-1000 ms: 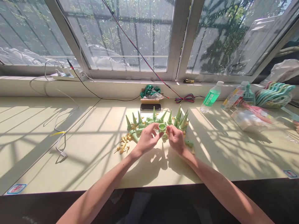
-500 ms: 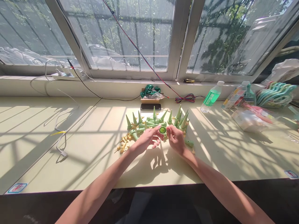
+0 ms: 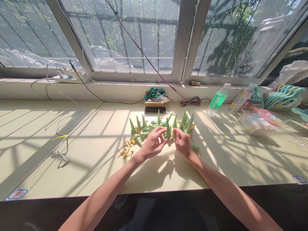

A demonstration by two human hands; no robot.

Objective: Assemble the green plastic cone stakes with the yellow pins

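Observation:
A green cone (image 3: 168,128) stands point-up between my hands, above the worktop. My left hand (image 3: 153,142) pinches it from the left, thumb low and fingers behind. Close to its right side is my right hand (image 3: 182,141), closed with thumb against curled fingers; whatever it may hold is hidden. Beyond the hands are several more green cones (image 3: 189,124), some upright and some lying. Small yellow pegs (image 3: 128,148) lie scattered left of my left hand. A green tube (image 3: 195,148) rests just right of my right hand.
Behind the cones lies a black phone (image 3: 155,110) before a small cardboard box (image 3: 154,104) holding green material. A green-labelled bottle (image 3: 218,100) stands at the back right, near bundled hangers (image 3: 284,98). White cable (image 3: 63,150) trails over the left worktop.
The green cone has turned from showing its round open end toward me to standing point-up. My left hand's fingers have shifted round it; my right hand has barely moved.

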